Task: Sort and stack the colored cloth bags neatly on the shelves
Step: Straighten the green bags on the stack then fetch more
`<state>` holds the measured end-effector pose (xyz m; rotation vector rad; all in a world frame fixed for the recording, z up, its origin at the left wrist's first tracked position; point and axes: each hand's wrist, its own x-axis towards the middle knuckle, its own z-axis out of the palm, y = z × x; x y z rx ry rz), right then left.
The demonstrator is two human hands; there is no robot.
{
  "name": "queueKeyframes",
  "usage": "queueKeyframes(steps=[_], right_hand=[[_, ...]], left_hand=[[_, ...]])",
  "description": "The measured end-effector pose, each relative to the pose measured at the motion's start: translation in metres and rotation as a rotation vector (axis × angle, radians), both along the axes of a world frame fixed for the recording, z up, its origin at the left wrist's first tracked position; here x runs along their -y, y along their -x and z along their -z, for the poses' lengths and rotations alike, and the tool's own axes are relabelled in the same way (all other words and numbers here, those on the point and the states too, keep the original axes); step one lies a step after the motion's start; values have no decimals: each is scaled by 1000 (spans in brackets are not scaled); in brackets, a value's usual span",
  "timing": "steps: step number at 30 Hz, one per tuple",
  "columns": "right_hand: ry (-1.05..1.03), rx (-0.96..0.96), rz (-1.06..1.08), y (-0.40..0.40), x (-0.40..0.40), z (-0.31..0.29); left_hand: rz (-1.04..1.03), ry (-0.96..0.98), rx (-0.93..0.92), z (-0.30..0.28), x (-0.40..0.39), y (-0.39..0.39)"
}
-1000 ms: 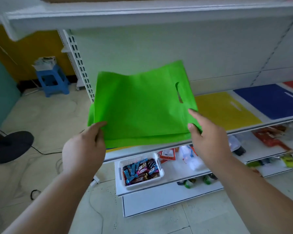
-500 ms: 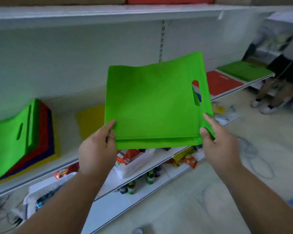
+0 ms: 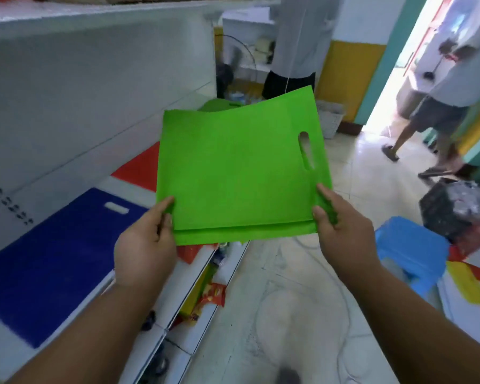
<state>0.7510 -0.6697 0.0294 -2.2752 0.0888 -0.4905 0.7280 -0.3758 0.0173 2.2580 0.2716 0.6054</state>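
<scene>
Head view: the flat bright-green cloth bags (image 3: 239, 173), two or so layered with a cut-out handle slot at the right, sit mid-frame, held level in the air by both lower corners. The left hand (image 3: 144, 245) pinches the lower-left corner between thumb and curled fingers; the right hand (image 3: 341, 225) pinches the lower-right corner likewise. Half a second ago the mixed stack and yellow bag lay behind the green ones; now the view has swung along the white metal shelf (image 3: 75, 112), and a dark-blue bag (image 3: 53, 253) lies at lower left, a red bag (image 3: 142, 170) beyond it, and a green pile (image 3: 219, 105) at the far end. That looks like the destination, so the carry seems nearly done. Other people stand at upper right.
</scene>
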Motion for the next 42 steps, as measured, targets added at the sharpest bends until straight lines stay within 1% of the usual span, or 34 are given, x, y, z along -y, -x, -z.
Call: queueKeyframes(steps=[4,8,10,14,17,18,21,23,25,28,30,35,39,42], right_hand=[[-25,8,40,-85,58,24],[1,-38,-34,-193,103,30],[1,-65,-91,-243,114,24],[73,-55,-208,-340,116,15],[101,-61,-276,-409,105,18],[112,-63,-301,-432,101,22],[136,-69,-358,-499,90,30],[161,-83,-392,-542,85,29],[160,-92,-446,-582,79,23],[163,-105,-533,-636,71,21],[168,-110,-605,-669,64,24],[229,-163,-841,-741,40,40],[284,-260,-1040,-782,31,54],[323,-285,-1117,-808,27,59]], left_hand=[[25,-14,7,12,60,-95],[-36,-73,9,16,106,-183],[-88,-53,12,12,118,-215],[-197,-45,-28,8,125,-278],[-240,57,-67,13,120,-326],[-264,63,-77,17,118,-342],[-321,26,-75,25,114,-395],[-349,4,-108,27,112,-431],[-381,22,-141,25,111,-462],[-413,52,-167,20,109,-497],[-458,6,-196,18,108,-512],[-672,-73,-284,33,125,-540],[-827,-108,-440,47,150,-552],[-863,-110,-530,55,168,-564]])
